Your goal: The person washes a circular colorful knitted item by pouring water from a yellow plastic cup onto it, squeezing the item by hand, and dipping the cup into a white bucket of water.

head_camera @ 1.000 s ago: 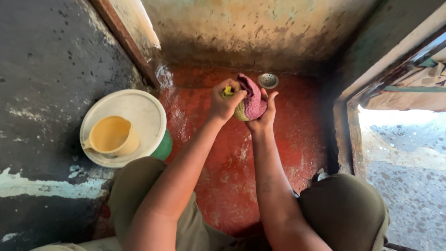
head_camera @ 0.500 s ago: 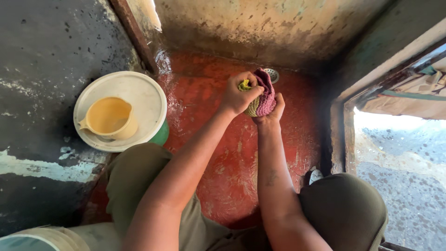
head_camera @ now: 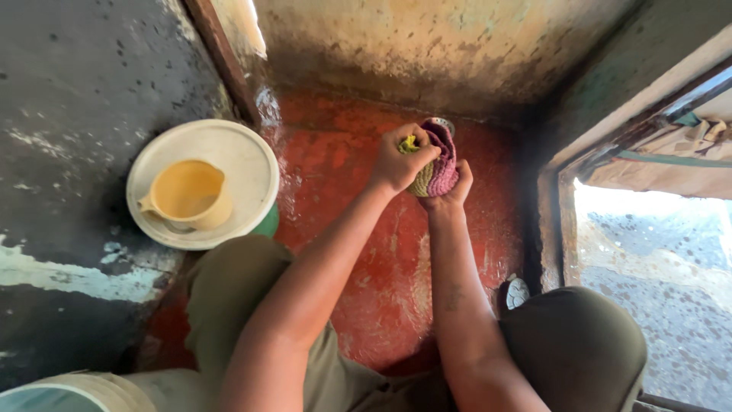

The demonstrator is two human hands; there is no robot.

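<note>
Squatting over the wet red floor point(head_camera: 381, 282), the person reaches both arms forward. The left hand point(head_camera: 398, 160) and right hand point(head_camera: 451, 191) each close a tight grip on a bunched pink-and-green cloth point(head_camera: 436, 169), held above the floor. Left sits a yellow jug point(head_camera: 187, 194) on a white lid point(head_camera: 244, 164); beyond, a stained wall point(head_camera: 427, 46).

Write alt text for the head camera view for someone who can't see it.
Seen from above, a crouching person's left hand and right hand grip a bunched pink and yellow-green cloth over a wet red floor. To the left, a yellow jug sits on a white lid covering a green bucket.
</note>
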